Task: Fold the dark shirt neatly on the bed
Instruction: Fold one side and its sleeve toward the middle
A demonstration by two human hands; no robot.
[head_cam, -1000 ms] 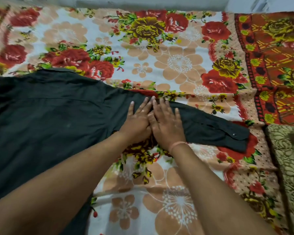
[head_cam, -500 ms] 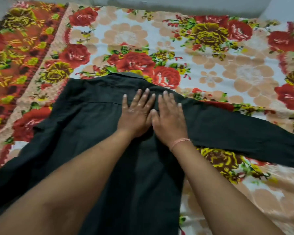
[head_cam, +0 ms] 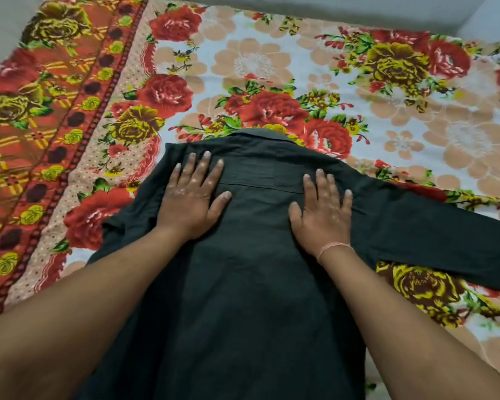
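Nearest to us, two bare forearms reach in from the bottom edge over the dark shirt (head_cam: 251, 298), which lies back-up on the bed with its lower part running out of view below. A thin thread band (head_cam: 334, 249) circles the right wrist. Further on, we see the left hand (head_cam: 192, 202) and the right hand (head_cam: 324, 215) pressed flat on the shirt's upper back, set apart, fingers straight and spread, gripping nothing. One sleeve (head_cam: 430, 226) stretches out to the right across the floral bedsheet (head_cam: 272, 62); the other side (head_cam: 122, 223) lies bunched beside the left forearm. Beyond the fingertips sits the collar (head_cam: 260, 134), then more sheet, its orange patterned border (head_cam: 41, 111) at the left, and a pale wall (head_cam: 300, 4).
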